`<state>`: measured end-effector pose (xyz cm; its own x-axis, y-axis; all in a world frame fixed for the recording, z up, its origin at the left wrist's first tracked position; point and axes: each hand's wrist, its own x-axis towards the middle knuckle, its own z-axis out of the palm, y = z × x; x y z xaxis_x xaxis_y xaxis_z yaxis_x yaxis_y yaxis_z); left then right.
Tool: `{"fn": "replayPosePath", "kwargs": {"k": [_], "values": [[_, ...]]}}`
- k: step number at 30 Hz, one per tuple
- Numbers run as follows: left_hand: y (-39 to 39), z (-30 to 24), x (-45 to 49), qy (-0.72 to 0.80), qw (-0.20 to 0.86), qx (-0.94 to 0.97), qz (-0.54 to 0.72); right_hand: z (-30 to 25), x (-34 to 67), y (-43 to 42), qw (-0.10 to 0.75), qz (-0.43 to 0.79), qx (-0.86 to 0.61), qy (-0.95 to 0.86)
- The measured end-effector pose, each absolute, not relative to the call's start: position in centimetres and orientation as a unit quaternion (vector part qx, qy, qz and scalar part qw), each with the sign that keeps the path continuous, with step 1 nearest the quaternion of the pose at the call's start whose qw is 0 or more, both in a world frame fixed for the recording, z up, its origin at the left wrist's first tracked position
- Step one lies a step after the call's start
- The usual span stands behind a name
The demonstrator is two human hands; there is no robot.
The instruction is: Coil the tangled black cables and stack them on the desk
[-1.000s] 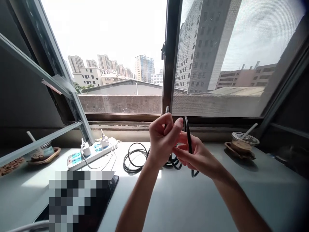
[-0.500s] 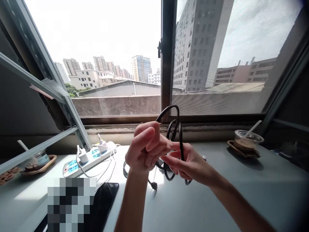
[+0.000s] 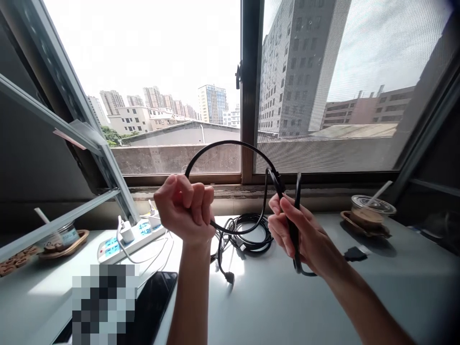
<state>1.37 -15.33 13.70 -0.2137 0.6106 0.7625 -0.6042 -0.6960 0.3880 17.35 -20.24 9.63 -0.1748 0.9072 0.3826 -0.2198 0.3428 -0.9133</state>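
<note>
A black cable arches in a wide loop between my two hands, above the table. My left hand is closed in a fist around one side of it. The fingers of my right hand pinch the cable's other side, where strands run together and a short bend stands up beside the thumb. Behind and below the hands, a coil of black cable lies on the table. A black plug rests in front of the coil. Another dark connector lies to the right of my right wrist.
A white power strip with plugs and white wires is on the left, near a dark phone-like slab. Lidded cups stand at the right and left. A metal frame slants up beside the window.
My hands have moved apart, the left one leftward and the right one slightly right. The cable between them has opened into a wider loop, and the coil behind shows more.
</note>
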Motion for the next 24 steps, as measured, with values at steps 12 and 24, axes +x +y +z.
{"fn": "replayPosePath", "kwargs": {"k": [12,24], "values": [[-16.4,13.5,2.4,0.024,0.315,0.489,0.813,8.2,16.4,-18.1,0.475,0.507,-0.322,-0.643],[-16.8,13.1,4.2,-0.037,0.397,0.558,0.728,7.2,15.1,-17.7,0.43,0.481,-0.351,-0.679]]}}
